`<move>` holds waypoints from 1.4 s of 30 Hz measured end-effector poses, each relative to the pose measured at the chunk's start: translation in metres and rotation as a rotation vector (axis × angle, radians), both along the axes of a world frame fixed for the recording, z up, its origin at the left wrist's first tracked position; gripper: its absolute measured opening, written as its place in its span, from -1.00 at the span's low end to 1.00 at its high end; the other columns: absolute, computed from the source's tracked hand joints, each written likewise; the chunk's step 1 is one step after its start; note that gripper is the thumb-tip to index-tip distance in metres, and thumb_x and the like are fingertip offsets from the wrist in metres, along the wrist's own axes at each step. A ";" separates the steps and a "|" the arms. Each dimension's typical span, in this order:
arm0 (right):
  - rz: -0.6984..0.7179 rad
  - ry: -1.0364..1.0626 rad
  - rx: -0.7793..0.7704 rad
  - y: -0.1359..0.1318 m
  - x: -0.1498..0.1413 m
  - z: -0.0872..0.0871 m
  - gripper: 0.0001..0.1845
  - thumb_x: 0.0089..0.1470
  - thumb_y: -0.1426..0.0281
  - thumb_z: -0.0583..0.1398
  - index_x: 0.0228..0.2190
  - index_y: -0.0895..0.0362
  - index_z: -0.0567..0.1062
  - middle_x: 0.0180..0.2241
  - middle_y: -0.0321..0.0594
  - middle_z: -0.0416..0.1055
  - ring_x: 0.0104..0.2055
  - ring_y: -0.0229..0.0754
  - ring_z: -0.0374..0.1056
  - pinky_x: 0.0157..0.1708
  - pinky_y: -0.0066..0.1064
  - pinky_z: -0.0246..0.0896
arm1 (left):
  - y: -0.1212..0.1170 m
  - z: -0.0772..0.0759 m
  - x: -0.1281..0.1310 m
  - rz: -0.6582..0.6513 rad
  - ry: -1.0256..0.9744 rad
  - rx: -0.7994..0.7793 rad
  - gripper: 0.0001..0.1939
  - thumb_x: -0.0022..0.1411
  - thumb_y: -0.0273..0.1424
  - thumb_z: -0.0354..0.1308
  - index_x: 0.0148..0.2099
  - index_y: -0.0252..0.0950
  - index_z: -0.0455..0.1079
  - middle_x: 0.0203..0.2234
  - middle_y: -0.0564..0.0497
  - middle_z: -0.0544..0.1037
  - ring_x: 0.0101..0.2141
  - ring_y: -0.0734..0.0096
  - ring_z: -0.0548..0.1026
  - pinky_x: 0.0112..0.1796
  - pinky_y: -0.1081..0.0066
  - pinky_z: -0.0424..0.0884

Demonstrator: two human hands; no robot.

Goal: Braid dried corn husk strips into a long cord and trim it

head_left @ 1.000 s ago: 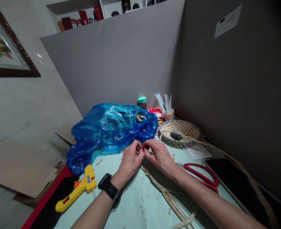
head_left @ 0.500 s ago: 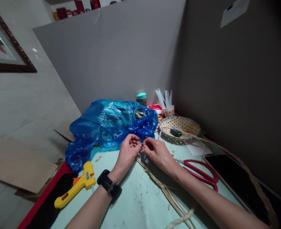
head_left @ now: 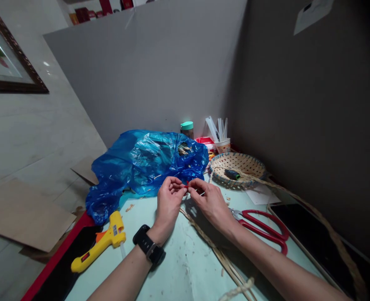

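Note:
Fingertips nearly meet at the middle of the table, where my left hand point(head_left: 169, 202) and my right hand point(head_left: 210, 202) both pinch a small red strand point(head_left: 186, 186). Its exact kind is too small to make out, and the fingers cover most of it. A braided straw cord point(head_left: 208, 239) starts beneath the hands and runs toward me, splitting into loose strands at the near edge. Beside my right forearm lie scissors with red handles point(head_left: 264, 228). A yellow glue gun point(head_left: 101, 242) rests left of my left wrist, which wears a black watch.
Behind the hands lies a crumpled blue plastic bag point(head_left: 141, 163). A woven basket point(head_left: 250, 167) holds a dark thread spool point(head_left: 232, 174). Further back are a paper cup with white sticks point(head_left: 223, 145) and a teal-lidded jar point(head_left: 187, 130). A dark tablet point(head_left: 310, 238) lies right.
The left wrist has shifted slightly right and turned. The red strand now pokes up a little between the fingertips. Both hands stay at nearly the same spot.

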State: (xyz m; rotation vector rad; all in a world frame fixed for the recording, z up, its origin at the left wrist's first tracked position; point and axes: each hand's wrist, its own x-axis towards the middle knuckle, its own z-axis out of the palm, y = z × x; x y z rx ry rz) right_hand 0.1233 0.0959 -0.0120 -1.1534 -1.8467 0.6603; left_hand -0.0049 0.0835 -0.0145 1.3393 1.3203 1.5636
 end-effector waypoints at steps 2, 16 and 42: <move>-0.009 -0.050 0.011 -0.001 -0.001 0.000 -0.81 0.12 0.39 0.08 -0.40 0.12 0.50 -0.39 -0.22 0.48 -0.35 -0.19 0.33 -0.32 -0.43 0.12 | -0.002 0.001 0.001 0.019 -0.038 0.006 -0.82 -0.01 -0.53 0.18 -0.32 -0.28 0.25 -0.44 0.09 0.42 -0.39 0.51 0.43 -0.33 0.49 0.35; -0.060 -0.444 0.454 -0.003 0.005 -0.004 -0.83 0.16 0.42 0.09 -0.37 0.14 0.48 -0.38 -0.17 0.44 -0.34 -0.15 0.30 -0.36 -0.36 0.03 | -0.008 0.008 0.004 0.127 0.406 0.095 -0.86 0.02 -0.58 0.07 -0.36 -0.26 0.26 -0.46 0.09 0.41 -0.41 0.45 0.38 -0.32 0.44 0.28; -0.024 -0.176 0.105 0.000 0.003 0.002 -0.85 0.02 0.47 0.10 -0.52 0.16 0.44 -0.56 -0.26 0.38 -0.52 -0.27 0.21 -0.49 -0.46 -0.03 | -0.005 -0.003 0.003 0.147 0.345 0.007 -0.91 0.06 -0.52 0.11 -0.34 -0.26 0.28 -0.46 0.07 0.43 -0.41 0.43 0.41 -0.37 0.45 0.31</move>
